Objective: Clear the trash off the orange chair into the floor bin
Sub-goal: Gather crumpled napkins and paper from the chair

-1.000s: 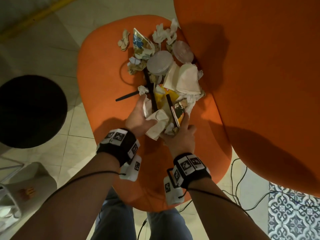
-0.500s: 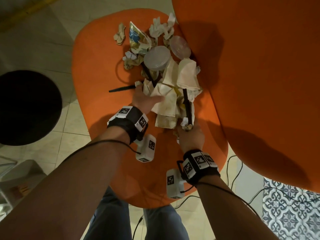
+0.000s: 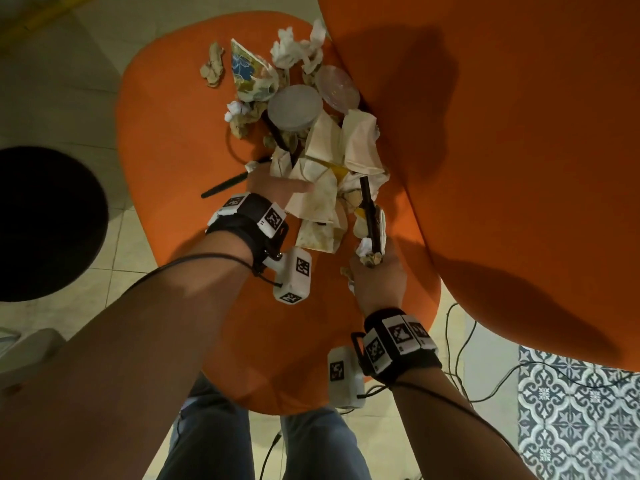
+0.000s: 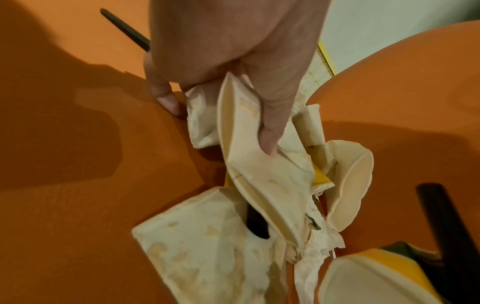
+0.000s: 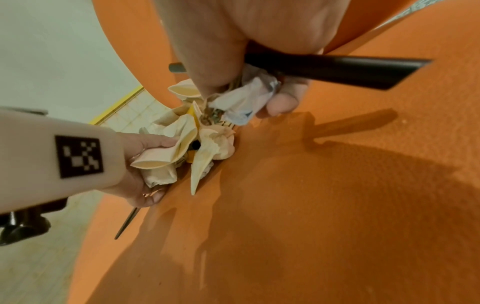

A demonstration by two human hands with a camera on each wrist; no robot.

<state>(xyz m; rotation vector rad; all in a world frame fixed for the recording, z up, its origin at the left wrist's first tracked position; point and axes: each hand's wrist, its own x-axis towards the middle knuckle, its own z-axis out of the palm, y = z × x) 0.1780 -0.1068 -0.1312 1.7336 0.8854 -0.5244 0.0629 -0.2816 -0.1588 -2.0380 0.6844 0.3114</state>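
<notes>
A heap of trash lies on the orange chair seat [image 3: 166, 140]: stained paper wrappers [image 3: 317, 199], crumpled tissues [image 3: 294, 51], two round lids [image 3: 294, 107] and a flowered paper cup [image 3: 251, 74]. My left hand [image 3: 277, 187] grips the stained wrappers [image 4: 249, 144] at the heap's left side, thumb pressed on the paper. My right hand [image 3: 375, 271] holds a black stick [image 5: 337, 70] together with a crumpled paper wad [image 5: 246, 102] at the heap's near end. The black floor bin [image 3: 41, 223] is at the left.
A loose black stick [image 3: 225, 185] lies on the seat left of my left hand. The chair's tall orange back [image 3: 502, 150] rises on the right. Cables [image 3: 460, 341] trail on the tiled floor, and a white object [image 3: 20, 348] sits at lower left.
Both hands have pulled apart, the left forward-left with the wrappers, the right holding its stick and wad near the front. The view has tilted so the chair sits lower.
</notes>
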